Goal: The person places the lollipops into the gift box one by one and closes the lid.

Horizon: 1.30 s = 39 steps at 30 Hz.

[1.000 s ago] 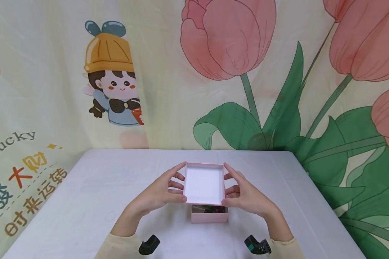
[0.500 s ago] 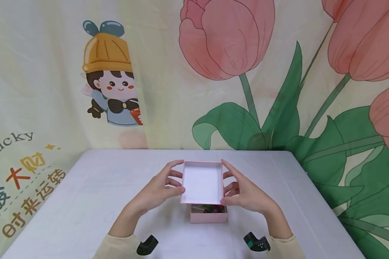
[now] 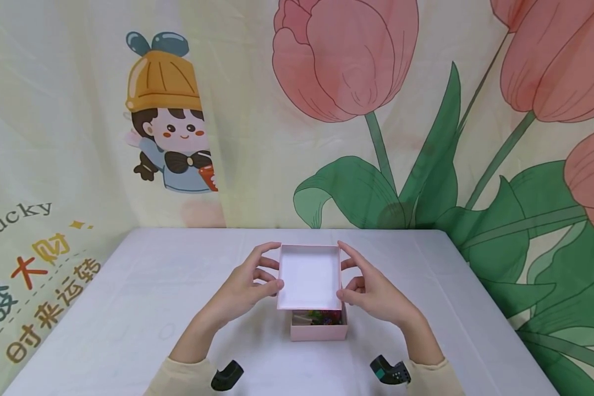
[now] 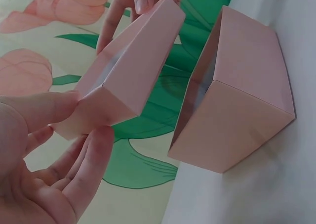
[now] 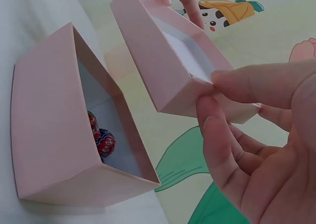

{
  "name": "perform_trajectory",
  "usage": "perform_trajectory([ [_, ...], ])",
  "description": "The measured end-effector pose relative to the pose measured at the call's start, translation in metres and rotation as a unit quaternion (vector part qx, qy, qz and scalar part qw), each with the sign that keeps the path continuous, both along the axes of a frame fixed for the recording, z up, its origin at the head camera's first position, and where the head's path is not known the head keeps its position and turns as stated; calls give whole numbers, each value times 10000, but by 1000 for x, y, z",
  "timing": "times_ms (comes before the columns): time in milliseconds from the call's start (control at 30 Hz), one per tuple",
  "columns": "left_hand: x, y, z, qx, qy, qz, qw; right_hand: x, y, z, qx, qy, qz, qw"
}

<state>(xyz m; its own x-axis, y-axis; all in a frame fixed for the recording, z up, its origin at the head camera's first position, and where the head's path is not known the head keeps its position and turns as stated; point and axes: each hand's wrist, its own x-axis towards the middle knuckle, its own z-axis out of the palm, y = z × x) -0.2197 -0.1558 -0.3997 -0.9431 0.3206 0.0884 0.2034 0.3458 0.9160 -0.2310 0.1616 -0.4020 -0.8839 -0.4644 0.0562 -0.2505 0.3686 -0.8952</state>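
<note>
A pink box lid (image 3: pixel 309 278), white inside, is held tilted above the table with its hollow side facing me. My left hand (image 3: pixel 245 289) grips its left edge, thumb on the near side and fingers behind. On the right edge, my right hand (image 3: pixel 378 294) pinches it the same way, seen closely in the right wrist view. Below the lid stands the open pink box (image 3: pixel 319 333), partly covered by the lid in the head view. Inside it lie small wrapped things, red and blue, that look like lollipops (image 5: pixel 105 143); most of the contents are hidden.
The table (image 3: pixel 178 264) wears a white cloth. Behind it hangs a printed curtain (image 3: pixel 257 137) with tulips and a cartoon figure. Black wrist devices (image 3: pixel 227 375) sit near both sleeves.
The lid has shifted slightly left and up with both hands, showing a little more of the box's contents. The box itself has stayed in place.
</note>
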Motion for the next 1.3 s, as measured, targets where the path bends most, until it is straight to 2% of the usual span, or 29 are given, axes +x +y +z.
perform_trajectory([
  [167, -1, 1, 0, -79, 98, 69, 9999, -1, -3, 0, -107, -89, -132, 9998],
  [600, -1, 0, 0, -39, 116, -5, 9999, 0, -9, 0, -322, -290, -413, 9982],
  [867, 1, 0, 1, 80, 218, -224, 9995, -1, -10, -1, -467, -269, -237, 9983],
  [1300, 2, -3, 4, 440, 501, -239, 9975, 2, -13, 1, -887, -70, -254, 9957],
])
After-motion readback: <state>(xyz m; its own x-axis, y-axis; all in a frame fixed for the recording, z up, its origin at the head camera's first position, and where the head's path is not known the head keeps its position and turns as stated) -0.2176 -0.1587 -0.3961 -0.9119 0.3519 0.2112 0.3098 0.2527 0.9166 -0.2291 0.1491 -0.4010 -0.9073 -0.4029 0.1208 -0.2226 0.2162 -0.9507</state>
